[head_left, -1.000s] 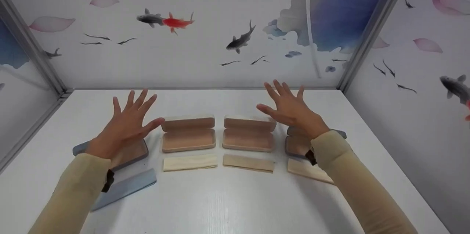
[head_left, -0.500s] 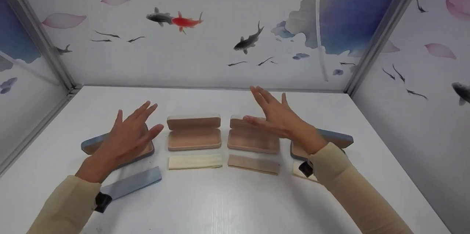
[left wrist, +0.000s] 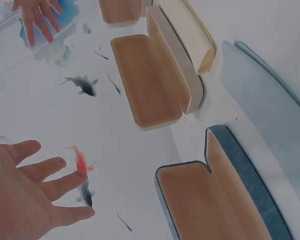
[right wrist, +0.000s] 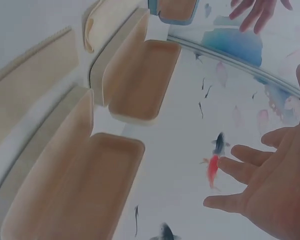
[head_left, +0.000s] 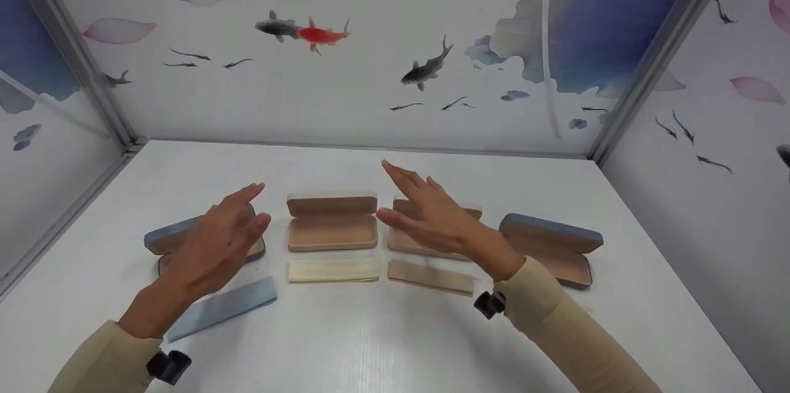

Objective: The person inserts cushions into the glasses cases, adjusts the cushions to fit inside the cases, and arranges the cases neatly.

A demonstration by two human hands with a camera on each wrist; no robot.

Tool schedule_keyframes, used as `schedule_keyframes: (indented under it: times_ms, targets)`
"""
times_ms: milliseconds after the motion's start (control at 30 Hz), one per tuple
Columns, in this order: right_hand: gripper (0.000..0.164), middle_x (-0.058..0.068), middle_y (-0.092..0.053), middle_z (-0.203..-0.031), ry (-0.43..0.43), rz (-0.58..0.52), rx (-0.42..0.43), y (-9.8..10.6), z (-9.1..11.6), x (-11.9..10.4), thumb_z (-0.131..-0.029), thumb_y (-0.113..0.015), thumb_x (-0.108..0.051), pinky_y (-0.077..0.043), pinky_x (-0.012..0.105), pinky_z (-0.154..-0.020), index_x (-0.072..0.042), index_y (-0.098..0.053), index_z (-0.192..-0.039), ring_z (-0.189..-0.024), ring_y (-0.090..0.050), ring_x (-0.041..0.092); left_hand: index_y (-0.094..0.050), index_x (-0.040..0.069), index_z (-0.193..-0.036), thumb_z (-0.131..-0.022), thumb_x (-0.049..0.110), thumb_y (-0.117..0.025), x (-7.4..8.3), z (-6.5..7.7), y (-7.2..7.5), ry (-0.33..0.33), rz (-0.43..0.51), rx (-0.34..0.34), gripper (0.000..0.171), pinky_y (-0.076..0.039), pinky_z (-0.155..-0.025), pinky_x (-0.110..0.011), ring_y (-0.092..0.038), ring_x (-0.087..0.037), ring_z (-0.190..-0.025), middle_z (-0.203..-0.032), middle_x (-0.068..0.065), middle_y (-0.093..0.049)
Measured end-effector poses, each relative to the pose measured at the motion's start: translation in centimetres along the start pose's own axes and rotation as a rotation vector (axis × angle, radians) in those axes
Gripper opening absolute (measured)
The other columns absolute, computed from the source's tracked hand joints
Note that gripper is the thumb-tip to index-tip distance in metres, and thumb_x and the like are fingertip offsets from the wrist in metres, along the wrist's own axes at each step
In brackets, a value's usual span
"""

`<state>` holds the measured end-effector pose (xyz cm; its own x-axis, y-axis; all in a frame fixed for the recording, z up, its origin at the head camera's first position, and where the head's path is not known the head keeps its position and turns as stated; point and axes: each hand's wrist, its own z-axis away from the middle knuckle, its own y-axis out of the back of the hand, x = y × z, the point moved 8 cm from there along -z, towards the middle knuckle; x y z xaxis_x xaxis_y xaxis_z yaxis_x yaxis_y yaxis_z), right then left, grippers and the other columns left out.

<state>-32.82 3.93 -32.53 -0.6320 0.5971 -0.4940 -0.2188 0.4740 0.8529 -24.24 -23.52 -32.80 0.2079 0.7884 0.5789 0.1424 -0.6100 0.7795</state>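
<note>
My left hand (head_left: pixel 213 242) hovers over the left blue glasses case (head_left: pixel 162 240), fingers extended and holding nothing. With its fingers straight, my right hand (head_left: pixel 435 217) hangs over the middle-right glasses case (head_left: pixel 401 242) and hides part of it. Between the hands lies a cream glasses case (head_left: pixel 333 232), its lid up and its tan inside bare. Another blue case (head_left: pixel 549 242) stands with its lid raised beyond my right forearm. In front of the cases lie a folded blue cloth (head_left: pixel 231 305), a cream cloth (head_left: pixel 333 271) and a beige cloth (head_left: pixel 430 277); both wrist views show empty palms.
The cases and cloths form a shallow arc on a white table (head_left: pixel 345 343). Printed panels with fish and petals enclose it, the back wall (head_left: pixel 333 91) meeting metal corner posts. My right sleeve (head_left: pixel 561 313) covers most of a pale cloth at the right.
My right hand has moved left, from near the right blue case to over the middle-right one. My left hand has sunk slightly and its spread fingers have drawn together. The head view has shifted slightly.
</note>
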Motion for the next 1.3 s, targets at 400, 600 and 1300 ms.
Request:
schedule_keyframes:
  times_ms: [400,600,1300]
  targets:
    - [0.069,-0.001,-0.038,-0.160,-0.040,-0.373,0.000,-3.0,-0.1,-1.2,-0.099,-0.048,-0.061,-0.033,0.055,-0.118,-0.028,-0.030,-0.158,-0.149,-0.035,0.023,-0.044,0.015,-0.151,-0.108,0.036,-0.037,-2.1,3.7,0.9,0.035,0.132,0.092,0.048,-0.034,-0.108,-0.071,-0.043,-0.042,-0.141,-0.153,-0.017,-0.048]
    - [0.046,0.004,-0.058,-0.140,-0.082,-0.496,0.035,-4.1,-0.6,-2.1,-0.102,-0.057,-0.040,-0.047,0.046,-0.108,-0.015,-0.053,-0.140,-0.133,-0.054,0.024,-0.044,0.008,-0.149,-0.109,0.036,-0.035,-3.9,5.6,1.9,0.113,0.116,0.128,0.050,-0.036,-0.107,-0.070,-0.045,-0.048,-0.138,-0.149,-0.024,-0.050]
    - [0.035,0.008,-0.070,-0.116,-0.308,-0.793,-0.107,-9.8,-3.5,-5.8,-0.096,-0.069,-0.025,-0.058,0.038,-0.094,-0.006,-0.066,-0.125,-0.111,-0.068,0.025,-0.053,-0.006,-0.135,-0.106,0.052,-0.036,-12.2,9.2,1.4,0.558,0.143,0.026,0.067,-0.061,-0.079,-0.031,-0.068,-0.033,-0.106,-0.125,-0.027,-0.066]
